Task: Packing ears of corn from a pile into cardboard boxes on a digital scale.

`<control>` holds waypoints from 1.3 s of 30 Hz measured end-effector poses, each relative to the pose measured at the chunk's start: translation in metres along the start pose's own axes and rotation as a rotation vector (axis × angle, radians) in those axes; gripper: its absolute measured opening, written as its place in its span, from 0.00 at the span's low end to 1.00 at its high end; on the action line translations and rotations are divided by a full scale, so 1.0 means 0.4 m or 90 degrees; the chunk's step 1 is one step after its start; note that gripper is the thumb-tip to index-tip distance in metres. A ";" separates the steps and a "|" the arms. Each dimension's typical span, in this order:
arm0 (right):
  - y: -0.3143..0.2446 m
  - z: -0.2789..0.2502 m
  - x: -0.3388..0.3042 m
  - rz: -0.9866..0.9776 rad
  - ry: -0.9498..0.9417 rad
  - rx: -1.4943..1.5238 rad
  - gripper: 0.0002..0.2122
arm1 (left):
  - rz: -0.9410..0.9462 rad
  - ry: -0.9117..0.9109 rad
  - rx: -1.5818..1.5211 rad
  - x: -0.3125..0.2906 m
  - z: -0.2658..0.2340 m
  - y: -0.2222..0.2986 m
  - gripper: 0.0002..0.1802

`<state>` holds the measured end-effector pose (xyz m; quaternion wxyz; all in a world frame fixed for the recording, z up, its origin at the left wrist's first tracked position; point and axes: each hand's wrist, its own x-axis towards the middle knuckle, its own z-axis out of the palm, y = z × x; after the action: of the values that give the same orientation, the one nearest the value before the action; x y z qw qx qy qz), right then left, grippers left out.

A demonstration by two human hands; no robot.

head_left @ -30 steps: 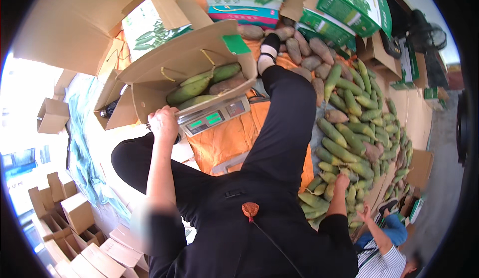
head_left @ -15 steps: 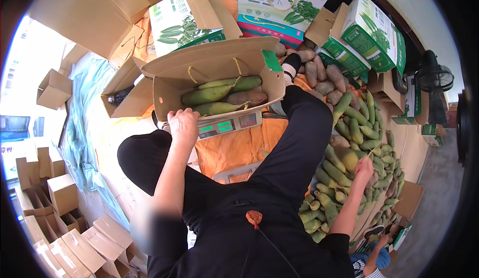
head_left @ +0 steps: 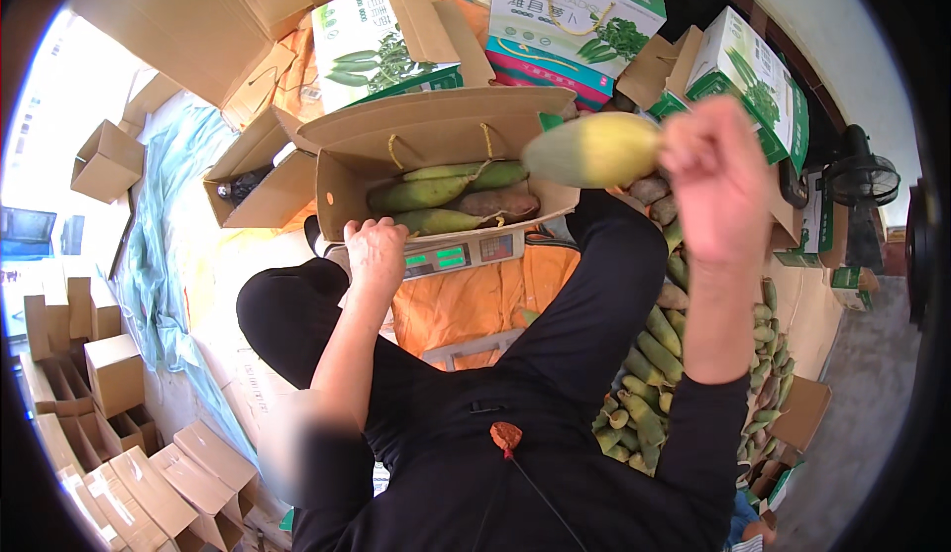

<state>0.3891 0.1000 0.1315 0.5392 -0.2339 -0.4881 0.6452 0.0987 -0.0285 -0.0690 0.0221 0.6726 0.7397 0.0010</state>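
Observation:
My right hand (head_left: 715, 181) is raised at the right, pinching a thick green radish (head_left: 589, 151) by its thin end. The radish is yellowish near my fingers and grey-green at the far end, and hangs level by the box's right side. My left hand (head_left: 376, 253) has its fingers hooked over the near rim of an open cardboard box (head_left: 342, 128) with yellow cord handles. Several green radishes (head_left: 421, 194) and a brownish-pink one (head_left: 497, 203) lie inside. The box rests on a digital scale (head_left: 466, 255) with green-lit readouts.
A large pile of green radishes (head_left: 649, 413) lies right of my leg. Printed cartons (head_left: 575, 7) and an opened carton (head_left: 381, 47) stand beyond the box. Brown cartons (head_left: 124, 384) are stacked at the left. At the far right stands a black fan (head_left: 864, 181).
My right hand has come up from the radish pile toward the box, carrying the radish. My left hand stays on the box's rim.

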 end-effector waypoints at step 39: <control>0.313 -0.794 -0.665 0.329 0.347 -0.762 0.10 | 0.016 -0.085 0.013 0.026 -0.006 0.024 0.12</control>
<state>0.6760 -0.0188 -0.1702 0.2503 -0.7520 -0.5354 0.2920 0.1071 -0.0171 -0.0666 0.0646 0.6807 0.7279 -0.0509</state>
